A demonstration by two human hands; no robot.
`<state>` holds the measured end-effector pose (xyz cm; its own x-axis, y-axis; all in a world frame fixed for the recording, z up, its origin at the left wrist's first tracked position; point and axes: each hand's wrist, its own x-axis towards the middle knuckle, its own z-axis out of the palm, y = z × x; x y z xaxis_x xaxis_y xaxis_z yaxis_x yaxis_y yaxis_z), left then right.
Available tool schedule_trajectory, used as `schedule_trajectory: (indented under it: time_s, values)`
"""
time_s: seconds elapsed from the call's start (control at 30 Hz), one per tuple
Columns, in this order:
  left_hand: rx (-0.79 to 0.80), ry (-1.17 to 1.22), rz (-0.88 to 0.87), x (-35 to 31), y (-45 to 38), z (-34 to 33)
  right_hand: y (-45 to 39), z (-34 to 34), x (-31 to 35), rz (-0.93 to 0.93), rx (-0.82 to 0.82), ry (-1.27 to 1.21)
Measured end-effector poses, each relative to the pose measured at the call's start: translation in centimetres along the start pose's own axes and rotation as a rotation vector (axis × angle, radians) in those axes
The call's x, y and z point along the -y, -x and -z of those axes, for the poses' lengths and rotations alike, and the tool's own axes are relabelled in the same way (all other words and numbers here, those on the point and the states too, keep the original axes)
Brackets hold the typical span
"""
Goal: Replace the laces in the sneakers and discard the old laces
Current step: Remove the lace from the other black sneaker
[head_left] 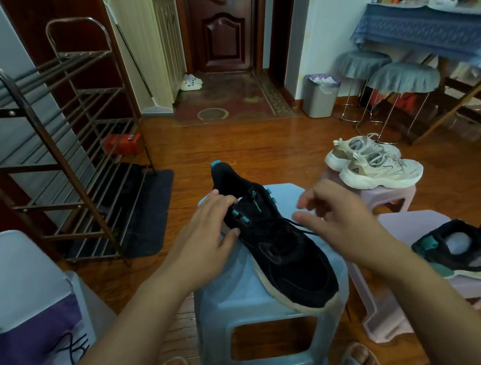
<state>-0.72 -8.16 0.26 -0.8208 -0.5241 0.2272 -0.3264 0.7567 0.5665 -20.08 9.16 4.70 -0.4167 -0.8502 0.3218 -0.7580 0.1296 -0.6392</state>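
Observation:
A black sneaker (291,259) with teal eyelet tabs lies on a light blue plastic stool (242,294), toe toward me. My left hand (208,231) grips the sneaker's left side near the tongue, thumb below and fingers over the eyelets. My right hand (337,223) hovers just right of the shoe with fingers loosely spread, thumb and forefinger near a black lace (295,230); whether they pinch it is unclear. The second black sneaker (466,251) sits on a pink stool (402,310) at the right.
A pair of beige sneakers (376,163) rests on another pink stool (390,196) behind. A metal shoe rack (59,156) stands at left, a grey waste bin (320,95) by the far wall, covered stools and a table at right.

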Motion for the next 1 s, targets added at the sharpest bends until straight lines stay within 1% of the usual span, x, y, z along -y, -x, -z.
schedule_trajectory:
  time_s: [0.03, 0.07, 0.1, 0.17, 0.2, 0.23, 0.27, 0.33, 0.4, 0.43, 0.47, 0.5, 0.57, 0.6, 0.63, 0.7, 0.77, 0.83, 0.9, 0.93, 0.97, 1.0]
  values:
    - [-0.005, 0.004, 0.000, -0.2, 0.0, -0.2, -0.1, -1.1, 1.0, 0.024, 0.023, 0.049]
    - [-0.011, 0.013, 0.003, -0.3, 0.0, -0.3, -0.2, -2.7, 2.0, 0.060, 0.055, 0.143]
    - [-0.015, 0.021, 0.007, -0.5, 0.0, -0.4, -0.1, -4.4, 2.7, 0.108, 0.053, 0.251]
    - [-0.016, 0.019, 0.013, -0.5, -0.1, -0.5, 0.0, -7.0, 3.6, 0.181, -0.063, 0.403]
    - [-0.015, 0.013, 0.013, -0.3, -0.1, -0.4, 0.0, -7.3, 3.7, 0.182, -0.100, 0.431]
    - [-0.012, 0.007, 0.009, -0.2, -0.1, -0.2, -0.1, -6.9, 3.4, 0.174, -0.096, 0.414]
    - [-0.010, 0.003, 0.003, -0.1, -0.1, -0.1, -0.1, -6.1, 2.7, 0.167, -0.058, 0.367]
    - [-0.004, 0.006, -0.013, 0.0, -0.1, 0.0, 0.3, -3.7, 0.8, 0.135, 0.119, 0.188]
    - [0.007, 0.002, -0.025, 0.1, 0.0, 0.0, 0.9, -1.6, -0.6, 0.007, 0.234, -0.042]
    - [0.010, -0.001, -0.028, 0.2, 0.0, -0.1, 1.0, -0.8, -1.0, -0.097, 0.240, -0.158]
    - [0.009, -0.002, -0.030, 0.2, 0.0, -0.1, 1.0, -0.4, -1.2, -0.177, 0.196, -0.234]
    - [0.005, -0.003, -0.030, 0.3, 0.0, -0.2, 0.8, -0.1, -1.2, -0.211, 0.103, -0.237]
    - [-0.004, -0.011, -0.032, 0.1, 0.0, -0.3, 0.6, -0.4, 0.0, -0.191, -0.073, -0.148]
    - [-0.014, -0.017, -0.032, -0.1, 0.1, -0.4, 0.4, -0.8, 1.2, -0.163, -0.090, -0.109]
    - [-0.026, -0.020, -0.032, -0.2, 0.1, -0.6, 0.3, -1.8, 2.6, -0.131, -0.060, -0.036]
    - [-0.035, -0.017, -0.035, -0.3, 0.1, -0.8, 0.2, -4.6, 4.3, -0.035, -0.009, 0.235]
    - [-0.035, -0.018, -0.040, -0.1, 0.0, -0.8, -0.2, -7.0, 4.9, 0.061, -0.066, 0.470]
    - [-0.041, -0.041, -0.048, 0.3, -0.1, -0.8, -0.7, -7.7, 4.7, 0.026, -0.084, 0.537]
    - [-0.040, -0.059, -0.052, 0.3, -0.2, -0.7, -0.9, -7.1, 4.5, -0.020, -0.031, 0.467]
    - [-0.040, -0.064, -0.052, 0.3, -0.2, -0.6, -0.8, -6.4, 4.4, -0.020, 0.029, 0.412]
    - [-0.040, -0.069, -0.049, 0.3, -0.2, -0.5, -0.6, -5.5, 4.2, -0.010, 0.129, 0.341]
    - [-0.041, -0.072, -0.049, 0.4, -0.2, -0.5, -0.2, -4.3, 4.0, 0.012, 0.264, 0.283]
